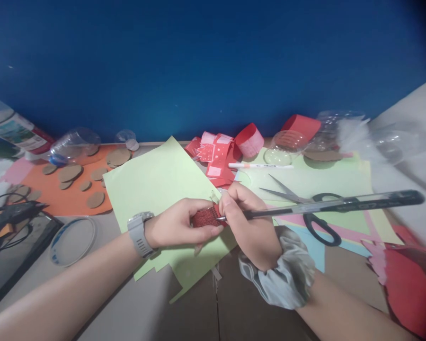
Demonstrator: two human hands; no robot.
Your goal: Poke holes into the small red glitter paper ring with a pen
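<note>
A small dark red woven-looking piece (pixel 204 217) is gripped between the thumb and fingers of my left hand (pixel 181 222), which has a grey watch at the wrist. My right hand (pixel 246 220) pinches a black pen (pixel 326 205), its tip touching or very near the red piece's right end. The fingertips of both hands are close together. Below them lies a light green paper sheet (pixel 152 182) with cut lower edges. A grey scrunchie circles my right wrist.
Black-handled scissors (pixel 319 222) lie open at the right, near a white marker (pixel 261 166). Cardboard discs (pixel 70 173) rest on orange paper (pixel 53 199). A tape ring (pixel 73 241), plastic bottles and red paper pieces surround the hands. A blue wall (pixel 213 71) stands behind.
</note>
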